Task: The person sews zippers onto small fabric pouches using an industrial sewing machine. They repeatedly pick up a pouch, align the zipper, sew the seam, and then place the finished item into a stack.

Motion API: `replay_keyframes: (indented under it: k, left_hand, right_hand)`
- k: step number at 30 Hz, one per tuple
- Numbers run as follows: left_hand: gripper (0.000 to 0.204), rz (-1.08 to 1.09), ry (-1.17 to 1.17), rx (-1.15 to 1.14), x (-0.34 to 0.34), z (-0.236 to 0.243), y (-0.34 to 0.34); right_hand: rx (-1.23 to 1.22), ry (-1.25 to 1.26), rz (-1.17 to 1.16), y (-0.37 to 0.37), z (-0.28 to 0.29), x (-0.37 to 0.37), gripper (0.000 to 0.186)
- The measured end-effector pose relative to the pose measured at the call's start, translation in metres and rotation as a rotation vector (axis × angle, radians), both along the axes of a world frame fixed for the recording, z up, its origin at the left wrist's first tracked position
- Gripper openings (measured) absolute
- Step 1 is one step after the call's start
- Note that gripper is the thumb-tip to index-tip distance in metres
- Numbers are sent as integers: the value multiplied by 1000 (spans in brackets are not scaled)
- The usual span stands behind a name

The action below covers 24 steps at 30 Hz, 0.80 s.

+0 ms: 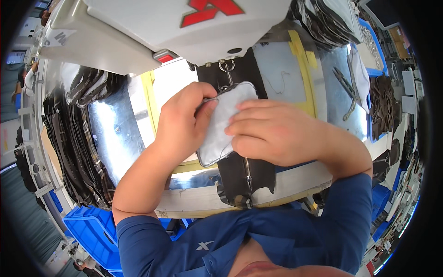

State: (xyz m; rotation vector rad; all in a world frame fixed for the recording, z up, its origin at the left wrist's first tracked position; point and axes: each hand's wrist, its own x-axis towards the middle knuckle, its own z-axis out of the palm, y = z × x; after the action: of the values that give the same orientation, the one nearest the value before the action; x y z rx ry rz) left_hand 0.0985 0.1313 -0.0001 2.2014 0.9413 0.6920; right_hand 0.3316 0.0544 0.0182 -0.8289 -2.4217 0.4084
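My left hand (184, 122) pinches the upper left edge of a pale grey fabric patch (221, 124) with a dark stitched rim. Flat on the patch's right side lies my right hand (277, 134), pressing it down. The patch rests on a black leather piece (247, 175) with a zipper and a metal ring, which runs under the white sewing machine head (152, 27) and hangs over the near table edge.
The shiny metal machine table (110, 134) carries yellow tape strips. Stacks of dark cut pieces (78, 152) lie at left and more at upper right. Scissors (346, 85) rest at right. A blue plastic crate (92, 231) sits lower left.
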Motion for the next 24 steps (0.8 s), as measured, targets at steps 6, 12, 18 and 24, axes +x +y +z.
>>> replay_keyframes:
  k: [6,12,18,24]
  left_hand:
    - [17,-291,-15,7,-6,9,4]
    - [20,-310,45,-99,-5,32,-2]
    - [13,-165,19,-15,-9,21,-15]
    - [15,-177,-84,134,-8,24,-13]
  right_hand:
    - [-309,88,-127,0,2,0,14]
    - [-423,205,-307,1,1,-6,11]
    - [-413,173,-392,0,10,4,12]
    - [19,295,-361,15,5,11,15]
